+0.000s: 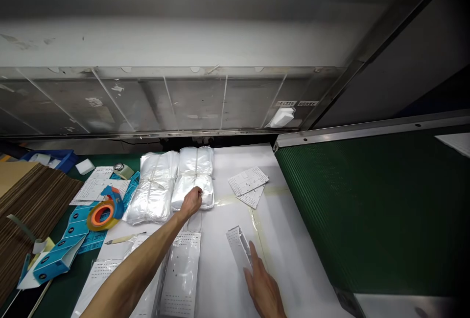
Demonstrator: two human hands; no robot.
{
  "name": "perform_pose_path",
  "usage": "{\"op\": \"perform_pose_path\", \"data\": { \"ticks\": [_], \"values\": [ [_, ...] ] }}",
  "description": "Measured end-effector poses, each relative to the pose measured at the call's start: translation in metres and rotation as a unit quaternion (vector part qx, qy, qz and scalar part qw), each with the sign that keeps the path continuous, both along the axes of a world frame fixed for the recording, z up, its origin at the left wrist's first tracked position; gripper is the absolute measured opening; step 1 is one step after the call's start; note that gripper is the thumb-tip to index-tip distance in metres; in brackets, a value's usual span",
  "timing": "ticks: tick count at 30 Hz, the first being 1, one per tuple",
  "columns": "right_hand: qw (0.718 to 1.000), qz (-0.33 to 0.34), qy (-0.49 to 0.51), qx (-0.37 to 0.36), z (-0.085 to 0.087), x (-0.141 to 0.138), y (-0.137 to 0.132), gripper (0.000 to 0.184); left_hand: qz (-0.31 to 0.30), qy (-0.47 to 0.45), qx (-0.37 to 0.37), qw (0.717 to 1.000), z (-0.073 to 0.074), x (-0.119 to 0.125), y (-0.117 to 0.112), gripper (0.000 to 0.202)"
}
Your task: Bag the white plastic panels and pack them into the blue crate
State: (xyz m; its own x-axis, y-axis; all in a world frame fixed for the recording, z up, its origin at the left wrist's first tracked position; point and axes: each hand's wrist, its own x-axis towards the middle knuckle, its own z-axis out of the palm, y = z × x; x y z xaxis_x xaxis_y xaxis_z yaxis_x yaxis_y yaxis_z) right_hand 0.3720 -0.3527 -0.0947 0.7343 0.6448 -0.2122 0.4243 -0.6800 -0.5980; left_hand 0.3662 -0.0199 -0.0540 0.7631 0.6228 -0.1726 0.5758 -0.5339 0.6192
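My left hand [193, 201] is closed, pinching at the near right part of a tied bundle of clear plastic bags [194, 164]. Beside it on the left lies a second tied bundle of bags [156, 188]. Lower right, my right hand [263, 283] has thumb and forefinger about the near end of a small white slotted plate [238, 245], which is tilted; its lower end is partly hidden. Two more slotted plates [249, 183] overlap on the white table surface [227, 283]. Below my left forearm lie bagged slotted plates [180, 274].
A tape dispenser [106, 213], blue printed card strips [60, 254] and a pencil [123, 238] lie to the left. Stacked cardboard [33, 210] stands at the far left near a blue bin [64, 159]. A green conveyor belt [374, 210] runs along the right.
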Motion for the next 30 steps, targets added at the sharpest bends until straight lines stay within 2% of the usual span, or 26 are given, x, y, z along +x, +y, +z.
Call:
{"op": "perform_pose_path", "data": {
  "ticks": [2, 4, 6, 8, 10, 12, 15, 17, 20, 23, 26, 28, 30],
  "values": [
    [0.996, -0.02, 0.061, 0.068, 0.009, 0.006, -0.004, 0.063, 0.014, -0.024, -0.053, 0.998, 0.004, -0.001, 0.004, 0.024],
    [0.978, -0.05, 0.148, 0.137, 0.018, 0.011, -0.008, 0.064, 0.02, -0.052, -0.115, 0.992, 0.014, -0.003, 0.008, 0.022],
    [0.957, -0.071, 0.229, 0.165, 0.028, 0.015, -0.008, 0.06, 0.022, -0.089, -0.179, 0.98, 0.03, -0.008, 0.009, 0.022],
    [0.946, -0.071, 0.268, 0.166, 0.04, 0.016, -0.002, 0.053, 0.023, -0.134, -0.234, 0.963, 0.052, -0.017, 0.007, 0.023],
    [0.949, -0.057, 0.258, 0.172, 0.059, 0.015, 0.011, 0.046, 0.017, -0.179, -0.282, 0.942, 0.076, -0.03, -0.003, 0.026],
    [0.96, -0.049, 0.208, 0.183, 0.085, 0.012, 0.031, 0.039, 0.005, -0.215, -0.324, 0.921, 0.097, -0.047, -0.021, 0.029],
    [0.974, -0.029, 0.109, 0.198, 0.128, 0.003, 0.065, 0.032, -0.005, -0.243, -0.372, 0.896, 0.118, -0.075, -0.056, 0.032],
    [0.976, 0.012, 0.067, 0.205, 0.149, -0.005, 0.083, 0.031, 0.004, -0.256, -0.401, 0.88, 0.124, -0.093, -0.079, 0.031],
    [0.973, 0.079, 0.045, 0.212, 0.161, -0.02, 0.097, 0.027, 0.054, -0.29, -0.448, 0.844, 0.122, -0.117, -0.104, 0.028],
    [0.971, 0.111, 0.036, 0.207, 0.159, -0.034, 0.096, 0.026, 0.124, -0.318, -0.469, 0.815, 0.117, -0.137, -0.116, 0.028],
    [0.973, 0.115, 0.025, 0.198, 0.154, -0.042, 0.09, 0.028, 0.175, -0.352, -0.48, 0.784, 0.116, -0.152, -0.122, 0.029],
    [0.975, 0.107, 0.018, 0.192, 0.153, -0.044, 0.087, 0.029, 0.197, -0.373, -0.513, 0.747, 0.119, -0.162, -0.126, 0.027],
    [0.978, 0.097, 0.012, 0.184, 0.154, -0.044, 0.087, 0.029, 0.194, -0.373, -0.568, 0.708, 0.125, -0.171, -0.13, 0.024]
  ]
}}
